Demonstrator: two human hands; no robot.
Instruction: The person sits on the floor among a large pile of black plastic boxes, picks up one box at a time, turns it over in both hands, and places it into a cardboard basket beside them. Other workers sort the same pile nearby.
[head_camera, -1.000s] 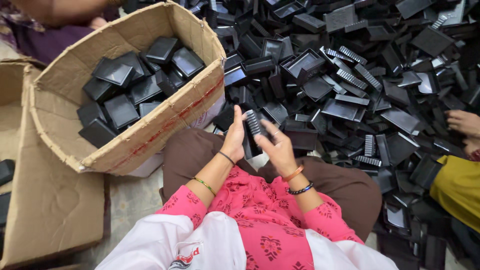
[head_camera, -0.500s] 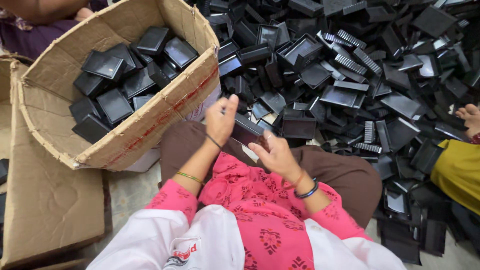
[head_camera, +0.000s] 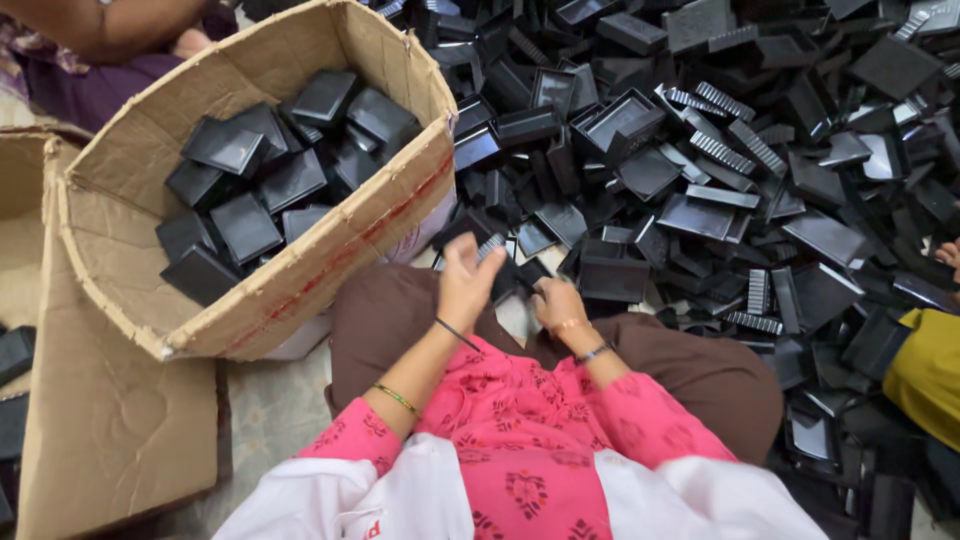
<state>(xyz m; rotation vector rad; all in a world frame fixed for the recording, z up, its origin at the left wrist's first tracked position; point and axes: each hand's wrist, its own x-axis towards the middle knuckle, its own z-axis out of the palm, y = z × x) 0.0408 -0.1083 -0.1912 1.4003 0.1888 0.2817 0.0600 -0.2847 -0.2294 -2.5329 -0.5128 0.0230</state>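
Left hand (head_camera: 468, 283) raised just in front of the knees, fingers curled loosely, blurred; it sits against a small black ribbed plastic piece (head_camera: 490, 248), but can't tell if the fingers actually clamp it or just brush it. Right hand (head_camera: 556, 303) lower, at the near edge of the pile of black plastic trays and lids (head_camera: 700, 180), fingers bent down onto the parts there; grip unclear too, fingertips hidden among dark pieces. Hands near each other, not touching.

Pile covers the floor ahead and to the right: shallow square trays, flat lids, ribbed comb-like strips, all black, jumbled at every angle. Cardboard box (head_camera: 120, 215) to the left, tilted, open top, near wall leaning against the person's left knee; holds a batch of closed black square cases (head_camera: 265, 170), loosely heaped. Flattened cardboard sheet (head_camera: 90, 440) lies under and beside the box.

Another person's yellow sleeve (head_camera: 925, 370) at the right edge, a second person's arm (head_camera: 110, 25) top left behind the box
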